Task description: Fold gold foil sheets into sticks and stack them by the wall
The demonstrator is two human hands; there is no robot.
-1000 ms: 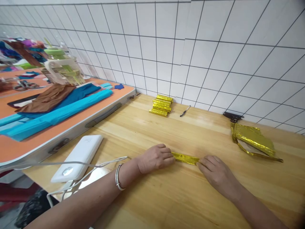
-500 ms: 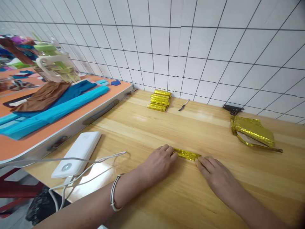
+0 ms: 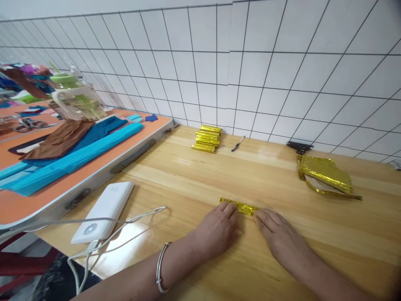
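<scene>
A narrow strip of gold foil (image 3: 246, 208) lies flat on the wooden table, in front of me. My left hand (image 3: 219, 223), with a silver bangle on its wrist, has its closed fingertips on the strip left of its middle; the left end sticks out beyond them. The fingers of my right hand (image 3: 274, 228) are pressed together at the strip's right end. Farther back, several rolled gold foil pieces (image 3: 207, 139) lie in a row near the wall.
A pen (image 3: 238, 144) lies near the wall. Back right are a gold foil packet (image 3: 327, 172) and a black clip (image 3: 300, 147). A white power bank (image 3: 103, 211) with cables is at left, beside an orange table (image 3: 19, 215) holding fabrics and a bottle (image 3: 78, 98).
The view has shifted slightly. My left hand has moved right along the strip, closer to my right hand, uncovering the strip's left end.
</scene>
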